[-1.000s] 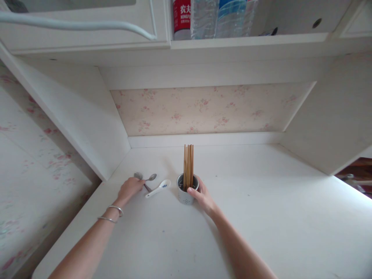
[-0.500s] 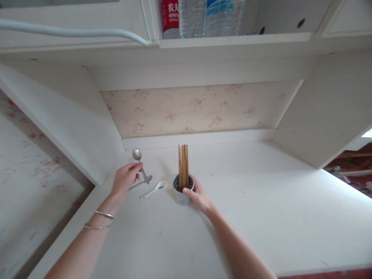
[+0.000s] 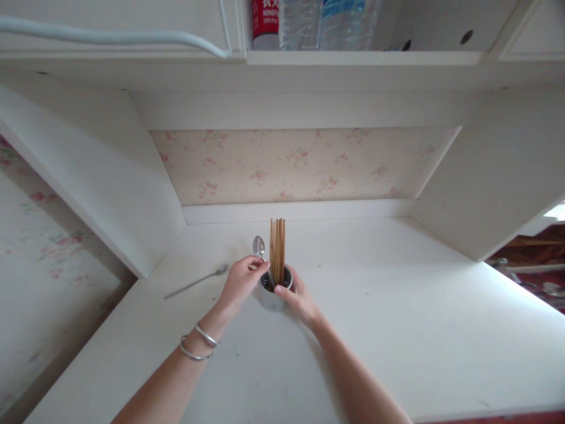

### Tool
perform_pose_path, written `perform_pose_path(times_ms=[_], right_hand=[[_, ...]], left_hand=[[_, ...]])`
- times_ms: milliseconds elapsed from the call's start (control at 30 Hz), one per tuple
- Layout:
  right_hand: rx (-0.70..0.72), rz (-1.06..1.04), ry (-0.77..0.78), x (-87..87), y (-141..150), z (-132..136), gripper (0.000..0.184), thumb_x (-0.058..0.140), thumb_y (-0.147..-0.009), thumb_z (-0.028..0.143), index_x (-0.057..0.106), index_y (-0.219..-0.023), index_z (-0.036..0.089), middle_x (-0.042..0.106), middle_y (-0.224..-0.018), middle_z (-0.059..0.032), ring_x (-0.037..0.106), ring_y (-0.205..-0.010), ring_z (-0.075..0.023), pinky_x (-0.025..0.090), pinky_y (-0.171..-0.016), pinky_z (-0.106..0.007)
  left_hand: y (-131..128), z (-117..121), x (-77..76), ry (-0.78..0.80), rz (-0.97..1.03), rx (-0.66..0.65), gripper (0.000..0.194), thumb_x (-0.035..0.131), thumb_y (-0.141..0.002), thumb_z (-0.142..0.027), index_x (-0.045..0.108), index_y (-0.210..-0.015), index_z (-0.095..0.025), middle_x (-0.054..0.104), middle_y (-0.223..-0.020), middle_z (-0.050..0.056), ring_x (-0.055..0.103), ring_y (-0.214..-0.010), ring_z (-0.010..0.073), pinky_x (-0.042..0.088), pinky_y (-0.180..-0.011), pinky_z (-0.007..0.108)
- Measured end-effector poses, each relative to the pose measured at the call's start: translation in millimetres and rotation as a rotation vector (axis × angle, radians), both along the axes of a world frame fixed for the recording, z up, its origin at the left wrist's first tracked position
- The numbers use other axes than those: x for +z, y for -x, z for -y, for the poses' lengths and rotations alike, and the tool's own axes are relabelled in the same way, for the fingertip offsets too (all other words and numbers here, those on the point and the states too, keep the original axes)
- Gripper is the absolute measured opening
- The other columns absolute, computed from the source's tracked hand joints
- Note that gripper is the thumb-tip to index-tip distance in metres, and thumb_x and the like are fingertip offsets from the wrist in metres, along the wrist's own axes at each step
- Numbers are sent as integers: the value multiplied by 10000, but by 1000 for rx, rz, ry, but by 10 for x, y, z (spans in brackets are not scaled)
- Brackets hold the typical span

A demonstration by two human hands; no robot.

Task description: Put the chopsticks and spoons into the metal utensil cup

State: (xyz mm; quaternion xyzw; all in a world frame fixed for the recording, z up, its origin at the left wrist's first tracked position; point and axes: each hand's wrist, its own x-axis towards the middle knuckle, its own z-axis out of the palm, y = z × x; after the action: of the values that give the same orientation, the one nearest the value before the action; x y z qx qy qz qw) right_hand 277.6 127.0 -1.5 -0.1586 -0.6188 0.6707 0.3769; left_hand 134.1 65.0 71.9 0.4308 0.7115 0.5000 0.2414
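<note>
Pinched in my left hand (image 3: pixel 242 281) is a metal spoon (image 3: pixel 259 246), bowl upward, its handle reaching down into the mouth of a grey perforated utensil holder (image 3: pixel 272 303). My right hand (image 3: pixel 301 299) wraps the holder's right side, thumb over the rim. Several wooden chopsticks (image 3: pixel 278 250) stand upright in the holder, just right of the spoon. On the tabletop left of my left hand lies a long-handled metal spoon (image 3: pixel 196 284). The white ceramic spoon is hidden behind my left hand and forearm.
The white tabletop (image 3: pixel 397 330) runs between side panels on the left (image 3: pixel 92 171) and right (image 3: pixel 498 171). Overhead, a shelf edge (image 3: pixel 362 58) carries plastic bottles (image 3: pixel 300 26) and a red-labelled bottle (image 3: pixel 265 23). A pale cable (image 3: pixel 110 36) hangs across the upper left.
My left hand has carried the metal spoon rightward from beside the long-handled spoon, and its handle is now in the holder's mouth. My right hand keeps its grip on the holder.
</note>
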Motion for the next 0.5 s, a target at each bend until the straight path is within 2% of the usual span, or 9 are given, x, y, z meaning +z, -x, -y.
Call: perform_pose_path(times_ms=[167,333,433,500], right_hand=[[6,-21,-3,-5,9,-8,604,699,-752,431,470,-1272,227,589,-1228,-76,531,-1140,-262,400,-979,-425],[13,-23,-8,14,5,-7,626,704,-744,442,465,-1280,221,583,-1240,-86,529,-1146,-268,400,-980,-435],[6,-14,-9,16,-4,-5,624,703,-747,443,464,-1282,230,578,-1247,-82,529,-1147,-269,403,-980,-437],[8,-17,-12,13,-9,-2,610,695,-756,445,467,-1282,236,575,-1252,-79,527,-1147,-266,400,-982,-430]], left_hand=[[7,-19,-203,-2,-50,23,342,651,-707,-457,626,-888,-168,668,-854,43,586,-681,158,437,-665,276],[13,5,-259,-20,37,-24,449,650,-721,-501,586,-1017,-169,651,-955,59,591,-734,160,451,-680,277],[-18,73,-282,-37,141,-51,530,667,-719,-501,545,-1117,-172,624,-1081,87,598,-860,184,465,-733,287],[-57,131,-317,-87,225,-112,566,674,-733,-467,508,-1198,-190,590,-1183,94,578,-999,206,464,-813,299]])
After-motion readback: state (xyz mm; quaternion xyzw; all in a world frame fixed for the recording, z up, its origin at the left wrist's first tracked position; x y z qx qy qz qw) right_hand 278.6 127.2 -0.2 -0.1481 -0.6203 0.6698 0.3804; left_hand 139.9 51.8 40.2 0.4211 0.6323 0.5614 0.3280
